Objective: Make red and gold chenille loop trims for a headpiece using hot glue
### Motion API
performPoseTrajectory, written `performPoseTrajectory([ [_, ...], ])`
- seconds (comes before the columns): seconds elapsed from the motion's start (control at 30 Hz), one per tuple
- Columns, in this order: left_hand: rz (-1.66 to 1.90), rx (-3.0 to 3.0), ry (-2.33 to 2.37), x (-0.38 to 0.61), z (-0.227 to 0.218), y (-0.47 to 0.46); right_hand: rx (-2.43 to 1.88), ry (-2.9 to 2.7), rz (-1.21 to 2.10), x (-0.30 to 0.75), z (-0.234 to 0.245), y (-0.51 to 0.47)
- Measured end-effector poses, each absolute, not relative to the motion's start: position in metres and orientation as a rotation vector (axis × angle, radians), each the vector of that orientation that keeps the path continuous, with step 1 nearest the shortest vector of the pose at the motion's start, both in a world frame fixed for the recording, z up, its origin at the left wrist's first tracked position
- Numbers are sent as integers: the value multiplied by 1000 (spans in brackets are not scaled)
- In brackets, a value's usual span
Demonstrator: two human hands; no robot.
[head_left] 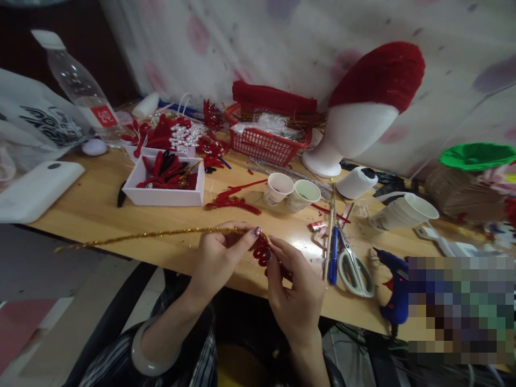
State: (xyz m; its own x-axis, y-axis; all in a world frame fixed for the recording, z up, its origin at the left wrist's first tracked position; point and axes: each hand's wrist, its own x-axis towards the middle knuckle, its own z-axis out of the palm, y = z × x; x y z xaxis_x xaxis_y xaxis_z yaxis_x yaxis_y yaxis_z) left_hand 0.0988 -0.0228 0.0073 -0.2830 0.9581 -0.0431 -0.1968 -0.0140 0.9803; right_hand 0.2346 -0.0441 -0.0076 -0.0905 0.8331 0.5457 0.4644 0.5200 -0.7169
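My left hand [221,255] pinches a long gold tinsel pipe cleaner [141,235], whose free end stretches out to the left past the table edge. Its other end runs to a small red looped piece [262,255], which looks like curled pipe cleaner. The fingers of my right hand [296,279] are closed on that red piece, partly covering it. Both hands are close together above the front edge of the table. More red pipe-cleaner pieces with gold bits [234,200] lie just beyond my hands.
Behind my hands stand a white box [165,196] of red and black pieces, two paper cups [278,189] and a red basket [262,144]. Scissors [355,269], a blue pen [333,257] and a blue glue gun [397,285] lie to the right. A foam head [346,134] stands at the back.
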Motion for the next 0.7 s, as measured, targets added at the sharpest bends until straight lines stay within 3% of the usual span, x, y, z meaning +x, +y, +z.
performPoseTrajectory([
  [0.7,1434,795,1179,100,8,-24,-1110,-1796,359,235,-5,-42],
])
